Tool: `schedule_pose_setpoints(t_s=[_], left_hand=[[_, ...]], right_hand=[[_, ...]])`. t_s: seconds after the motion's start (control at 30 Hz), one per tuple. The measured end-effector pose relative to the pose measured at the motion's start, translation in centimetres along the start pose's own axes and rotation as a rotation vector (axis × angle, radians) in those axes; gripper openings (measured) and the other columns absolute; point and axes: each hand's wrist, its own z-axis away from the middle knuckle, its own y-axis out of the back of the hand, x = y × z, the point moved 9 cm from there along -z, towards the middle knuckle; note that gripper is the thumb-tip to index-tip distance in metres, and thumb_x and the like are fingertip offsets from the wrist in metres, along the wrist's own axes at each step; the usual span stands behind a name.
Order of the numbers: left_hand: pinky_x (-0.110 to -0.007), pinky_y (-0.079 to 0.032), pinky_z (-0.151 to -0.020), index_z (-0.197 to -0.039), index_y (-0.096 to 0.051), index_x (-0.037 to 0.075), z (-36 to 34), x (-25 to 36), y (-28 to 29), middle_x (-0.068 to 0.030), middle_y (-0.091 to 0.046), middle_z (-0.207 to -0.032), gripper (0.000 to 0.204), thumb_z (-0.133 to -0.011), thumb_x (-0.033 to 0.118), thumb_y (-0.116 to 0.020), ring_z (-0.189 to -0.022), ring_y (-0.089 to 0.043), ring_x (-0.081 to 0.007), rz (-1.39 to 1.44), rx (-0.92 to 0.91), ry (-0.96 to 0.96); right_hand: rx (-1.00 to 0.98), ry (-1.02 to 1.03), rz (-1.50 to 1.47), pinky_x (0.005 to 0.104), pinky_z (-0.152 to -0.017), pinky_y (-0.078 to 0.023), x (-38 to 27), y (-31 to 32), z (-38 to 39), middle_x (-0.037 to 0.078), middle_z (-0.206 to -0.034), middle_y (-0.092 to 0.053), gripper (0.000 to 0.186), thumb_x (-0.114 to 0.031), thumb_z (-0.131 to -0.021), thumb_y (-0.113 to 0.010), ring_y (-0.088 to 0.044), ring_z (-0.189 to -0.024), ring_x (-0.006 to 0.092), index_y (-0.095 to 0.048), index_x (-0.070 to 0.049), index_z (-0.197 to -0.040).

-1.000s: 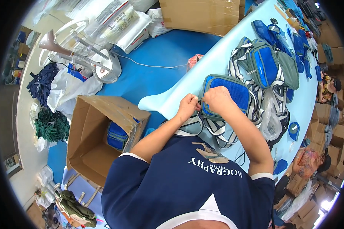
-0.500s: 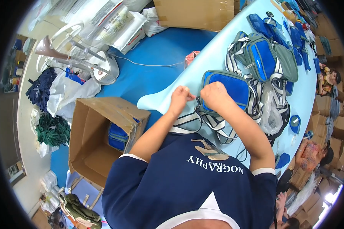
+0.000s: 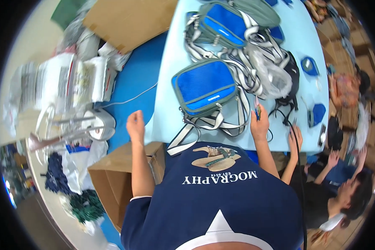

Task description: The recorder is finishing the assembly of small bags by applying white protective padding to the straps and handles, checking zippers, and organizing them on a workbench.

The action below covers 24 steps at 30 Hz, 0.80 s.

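A blue shoulder bag with grey-green trim (image 3: 205, 86) lies on the light-blue table, its front pocket facing up. A striped black-and-white strap (image 3: 182, 137) loops below it and hangs over the near edge. My left hand (image 3: 135, 126) is left of the bag, past the table's edge, with its fingers curled closed and nothing visible in them. To the right of the bag, my right hand (image 3: 259, 124) is closed around what looks like a small pair of thread snips (image 3: 257, 111), their tip pointing away from me. Neither hand touches the bag.
More blue and grey bags (image 3: 225, 25) with tangled straps and a clear plastic bag (image 3: 273, 79) lie farther back. A co-worker's hand (image 3: 295, 139) is at the table's right. An open cardboard box (image 3: 112, 166) and a garment steamer (image 3: 98, 125) stand at left.
Both hands have left the bag's lower edge, the left moving out to the left and the right moving right onto the snips. My view has turned, and a co-worker's hand has appeared.
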Motion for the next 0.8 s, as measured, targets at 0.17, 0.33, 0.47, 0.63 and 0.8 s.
schedule_pose_setpoints(t_s=[0.17, 0.33, 0.47, 0.63, 0.8], left_hand=[[-0.032, -0.048, -0.068, -0.115, -0.050, -0.005, 7.2, 10.5, -11.6, -0.0146, -0.062, -0.088, 0.063, -0.074, 0.038, -0.070, -0.077, -0.060, -0.0210, 0.110, -0.623, -0.036], [-0.032, -0.048, -0.067, -0.105, -0.050, -0.004, 6.8, 11.8, -12.4, -0.0127, -0.059, -0.082, 0.047, -0.067, 0.015, -0.071, -0.075, -0.059, -0.0226, -0.055, -0.543, -0.003], [-0.030, -0.046, -0.059, -0.090, -0.051, -0.001, 4.2, 12.0, -10.8, -0.0110, -0.057, -0.080, 0.026, -0.066, 0.003, -0.061, -0.067, -0.055, -0.0186, 0.002, -0.265, -0.198], [-0.032, -0.044, -0.057, -0.078, -0.050, 0.002, 4.4, 21.7, -4.6, -0.0140, -0.057, -0.085, 0.011, -0.071, -0.007, -0.051, -0.067, -0.055, -0.0238, -0.102, 0.010, -0.629], [-0.036, -0.053, -0.069, -0.071, -0.051, 0.003, 10.4, 33.2, 0.4, -0.0132, -0.057, -0.087, 0.013, -0.063, -0.006, -0.057, -0.086, -0.061, -0.0311, -0.037, 0.137, -1.415]], right_hand=[[0.095, -0.226, 0.156, 0.0407, -0.074, -0.045, 6.2, 0.5, 6.0, 0.018, -0.101, -0.053, 0.043, -0.011, -0.081, -0.057, -0.056, -0.088, 0.0330, -0.043, 0.000, -0.121], [-0.095, -0.539, 0.201, 0.0400, -0.078, -0.045, 8.4, -1.7, 7.7, 0.018, -0.108, -0.049, 0.047, -0.011, -0.079, -0.059, -0.054, -0.094, 0.0338, -0.043, 0.002, -0.122], [-0.057, -0.393, 0.329, 0.0416, -0.082, -0.043, 5.2, -0.9, 6.0, 0.019, -0.119, -0.043, 0.041, -0.009, -0.076, -0.059, -0.050, -0.101, 0.0351, -0.050, 0.002, -0.115], [0.024, -0.079, 0.000, 0.0412, -0.088, -0.041, 0.8, -0.3, 0.0, 0.016, -0.120, -0.047, 0.038, -0.013, -0.075, -0.062, -0.050, -0.105, 0.0340, -0.053, -0.002, -0.110], [0.001, 0.207, -0.385, 0.0392, -0.093, -0.039, -8.0, 2.2, -8.8, 0.018, -0.119, -0.050, 0.049, -0.027, -0.075, -0.067, -0.047, -0.111, 0.0334, -0.051, -0.002, -0.115]])
